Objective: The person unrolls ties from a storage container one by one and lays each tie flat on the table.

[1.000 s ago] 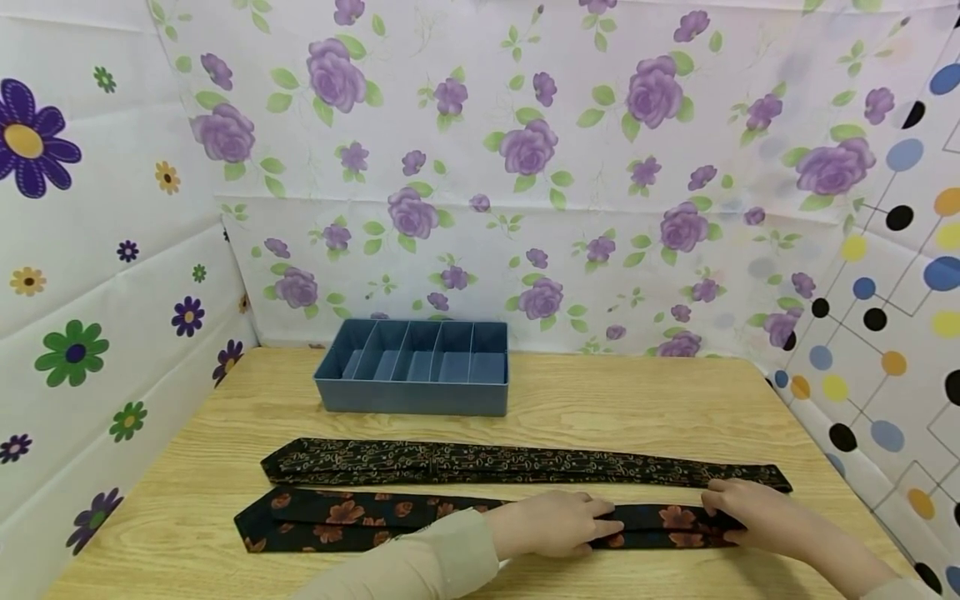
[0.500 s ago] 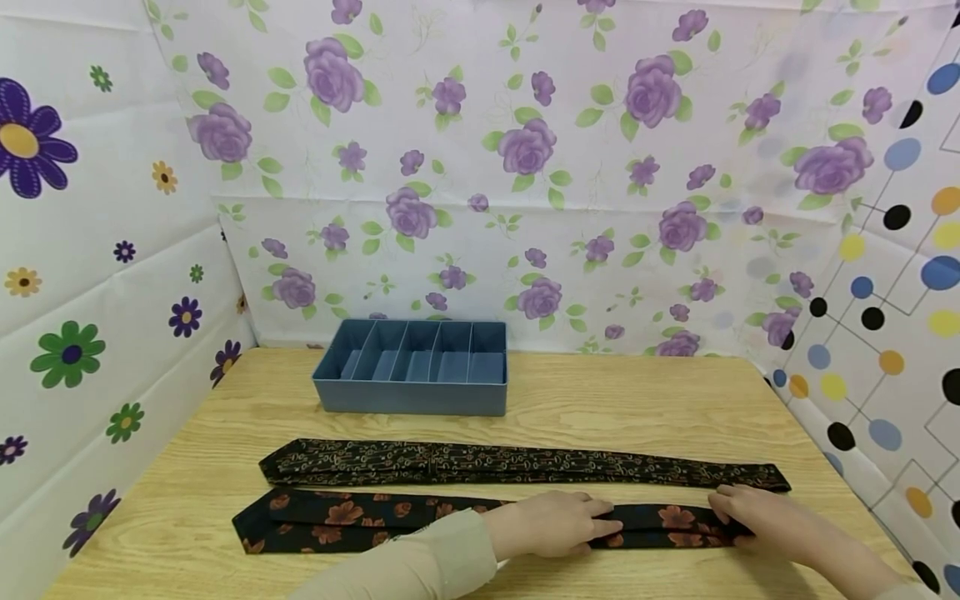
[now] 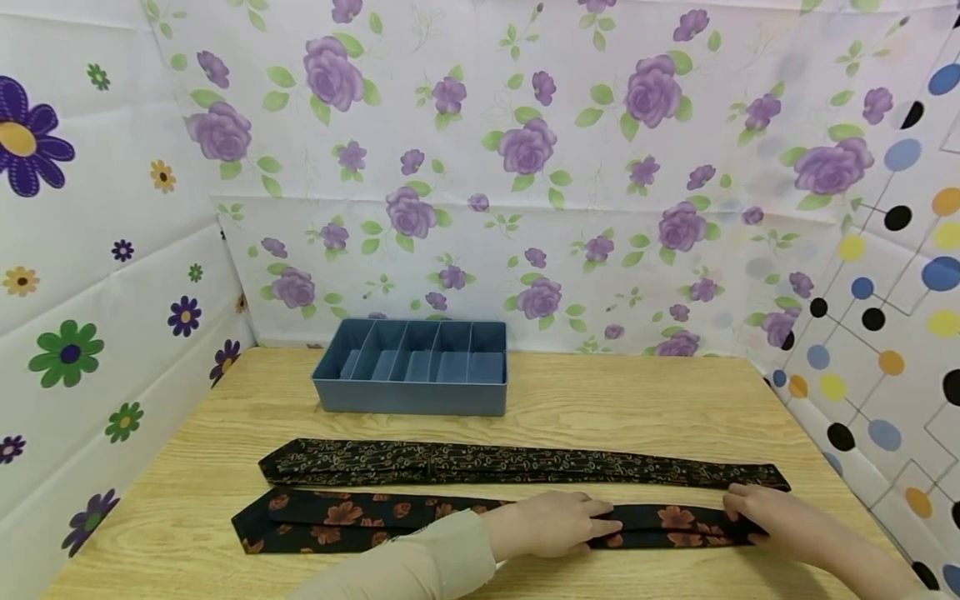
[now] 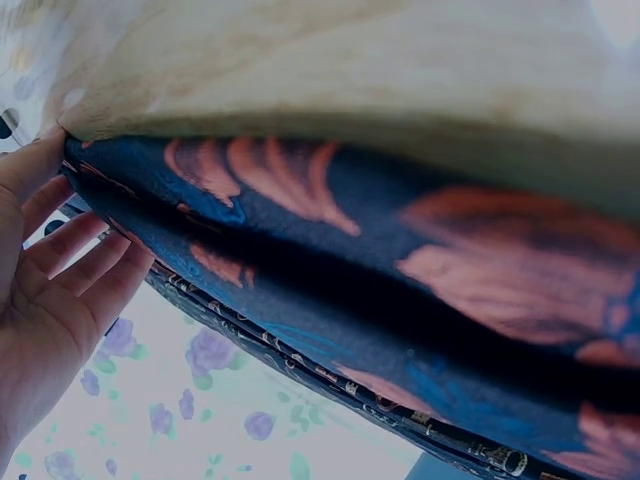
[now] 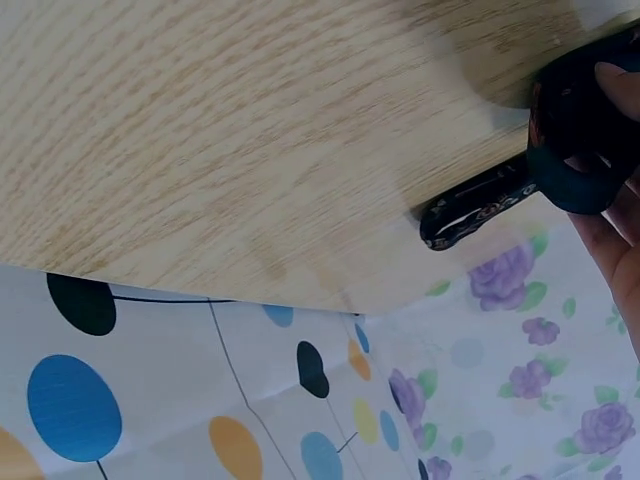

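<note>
A dark necktie with orange-red flowers (image 3: 678,518) lies folded lengthwise along the near part of the table. My left hand (image 3: 551,523) rests across its middle; in the left wrist view the fingers (image 4: 90,270) are fairly straight, with fingertips and thumb at opposite edges of the cloth. At the right end, my right hand (image 3: 783,523) grips the same tie between thumb and fingers. The right wrist view shows the cloth (image 5: 575,105) bulging in a loop there. Just beyond lies a second black necktie with a small gold pattern (image 3: 487,463), untouched, its pointed end leftward.
A blue-grey tray with several compartments (image 3: 408,398) stands at the back left of the wooden table (image 3: 637,400). Flowered cloth (image 3: 465,167) hangs behind the table, and a dotted cloth (image 3: 885,367) hangs along the right side.
My right hand has slid a little to the right along the floral necktie, uncovering more of it. The left hand stays in place, and the gold-patterned necktie has not moved.
</note>
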Available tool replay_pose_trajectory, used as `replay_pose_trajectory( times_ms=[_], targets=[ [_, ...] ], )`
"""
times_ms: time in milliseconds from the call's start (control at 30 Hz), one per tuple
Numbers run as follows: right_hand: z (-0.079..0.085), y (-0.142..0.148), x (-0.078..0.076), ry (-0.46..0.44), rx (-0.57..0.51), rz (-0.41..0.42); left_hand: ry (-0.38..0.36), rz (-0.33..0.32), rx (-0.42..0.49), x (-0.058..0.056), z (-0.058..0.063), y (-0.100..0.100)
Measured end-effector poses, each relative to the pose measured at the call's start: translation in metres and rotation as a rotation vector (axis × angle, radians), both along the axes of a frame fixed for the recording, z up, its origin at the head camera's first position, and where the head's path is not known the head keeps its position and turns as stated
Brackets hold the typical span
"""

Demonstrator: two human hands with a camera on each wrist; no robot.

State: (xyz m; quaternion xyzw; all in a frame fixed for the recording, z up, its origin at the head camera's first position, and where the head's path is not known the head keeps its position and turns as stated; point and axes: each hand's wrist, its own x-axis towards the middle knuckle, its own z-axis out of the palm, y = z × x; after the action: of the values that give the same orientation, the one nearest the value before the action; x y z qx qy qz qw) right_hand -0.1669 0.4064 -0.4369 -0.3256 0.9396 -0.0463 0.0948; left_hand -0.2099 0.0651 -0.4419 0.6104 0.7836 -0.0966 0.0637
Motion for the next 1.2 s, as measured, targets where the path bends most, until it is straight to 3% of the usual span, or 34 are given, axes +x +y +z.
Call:
replay_pose_trajectory(
  times_ms=[200, 600, 800, 1067, 1200],
  targets=[
    [0.0, 0.005, 0.001, -0.026, -0.007, -0.016, -0.006, 0.0, 0.007, 0.0, 0.0, -0.001],
    [-0.002, 0.021, 0.005, 0.094, 0.033, 0.037, -0.023, 0.004, 0.018, -0.001, 0.005, 0.006],
    [-0.001, 0.024, 0.006, 0.075, 0.022, 0.025, 0.053, -0.032, 0.023, 0.002, 0.009, 0.026],
    [-0.001, 0.03, 0.009, 0.095, -0.014, 0.021, 0.002, 0.022, -0.034, 0.006, 0.008, 0.061],
    [-0.005, 0.036, 0.009, 0.126, -0.007, 0.021, 0.023, 0.03, -0.054, 0.01, 0.004, 0.072]
  ],
)
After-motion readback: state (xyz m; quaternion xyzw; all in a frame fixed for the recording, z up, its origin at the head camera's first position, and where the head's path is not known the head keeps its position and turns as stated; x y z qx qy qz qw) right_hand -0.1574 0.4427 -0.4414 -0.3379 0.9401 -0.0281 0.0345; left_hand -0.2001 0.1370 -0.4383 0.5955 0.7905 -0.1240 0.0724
